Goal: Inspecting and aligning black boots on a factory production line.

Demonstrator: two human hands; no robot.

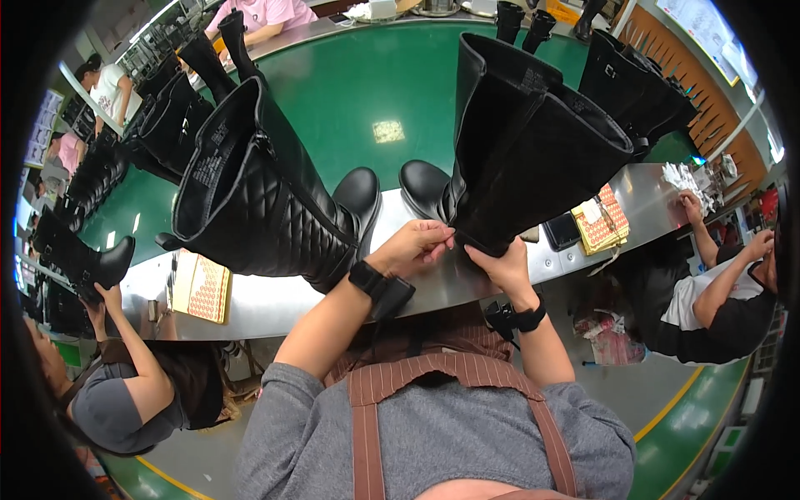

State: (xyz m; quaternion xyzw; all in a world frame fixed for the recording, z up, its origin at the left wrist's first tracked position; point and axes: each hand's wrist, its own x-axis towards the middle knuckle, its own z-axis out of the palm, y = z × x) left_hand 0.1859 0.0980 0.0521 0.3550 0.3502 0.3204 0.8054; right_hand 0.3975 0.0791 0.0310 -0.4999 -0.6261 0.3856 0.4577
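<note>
Two tall black boots stand upright on the steel edge of the table in front of me. The right-hand boot has a wide shaft that leans toward me. Low at its ankle, my right hand grips it with the thumb on the near side. My left hand is closed in a pinch right beside that ankle; whatever its fingertips hold is too small to make out. Left of my left forearm is the other boot, with a quilted shaft and an open top; neither hand touches it.
The green table stretches away, with more black boots at both sides. Yellow sticker sheets lie left, another stack right, beside a black phone-like object. Co-workers sit on both sides; the left one holds a boot.
</note>
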